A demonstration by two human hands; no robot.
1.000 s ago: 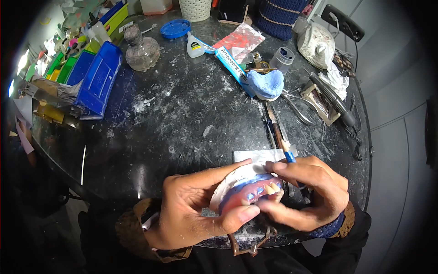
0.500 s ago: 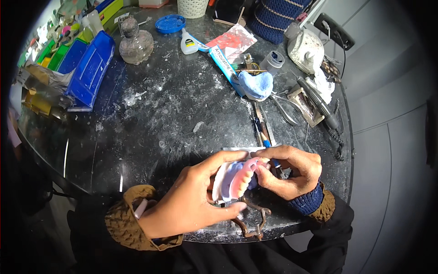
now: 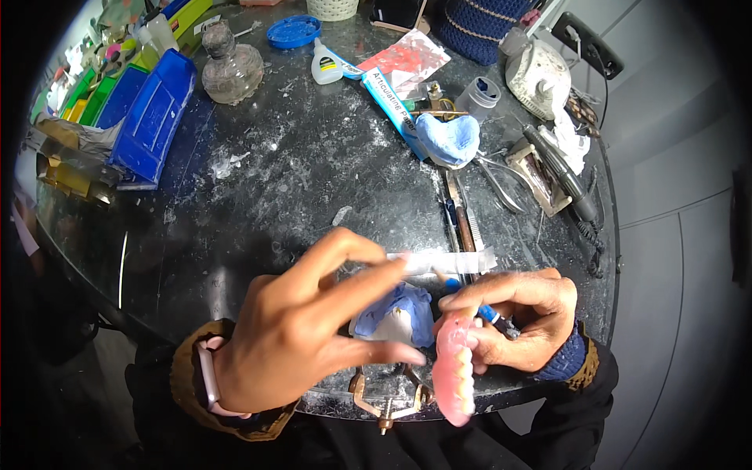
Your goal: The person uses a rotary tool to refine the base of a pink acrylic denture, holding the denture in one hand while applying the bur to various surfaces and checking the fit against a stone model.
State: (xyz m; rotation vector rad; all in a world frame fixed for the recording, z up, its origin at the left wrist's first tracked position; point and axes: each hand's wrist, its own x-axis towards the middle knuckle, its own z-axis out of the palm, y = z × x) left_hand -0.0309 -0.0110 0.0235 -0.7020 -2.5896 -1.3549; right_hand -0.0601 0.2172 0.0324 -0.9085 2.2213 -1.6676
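Between the thumb and forefinger of my right hand (image 3: 533,313) hangs a pink denture (image 3: 452,368) with a row of cream teeth, its lower end close to the front edge. A slim blue-and-black tool (image 3: 492,315) with a pale tip passes behind that forefinger; it seems tucked in the same hand. My left hand (image 3: 305,321) is open, its fingers spread and slightly blurred. Just beyond its thumb sits a white and blue dental cast (image 3: 395,317), partly hidden by the hand. A brass-coloured articulator frame (image 3: 392,406) shows below the cast at the table edge.
A clear strip (image 3: 446,261) and slim tools (image 3: 468,227) lie beyond my hands. Farther right are a blue-topped cast (image 3: 448,141), pliers (image 3: 501,184) and a black handpiece (image 3: 556,174). Blue bins (image 3: 157,117), a glass burner (image 3: 233,74) and a small bottle (image 3: 326,66) stand at the back.
The denture has come off the cast and hangs in my right hand, nearer to me. My left hand has let go of the cast, which now rests on the table.
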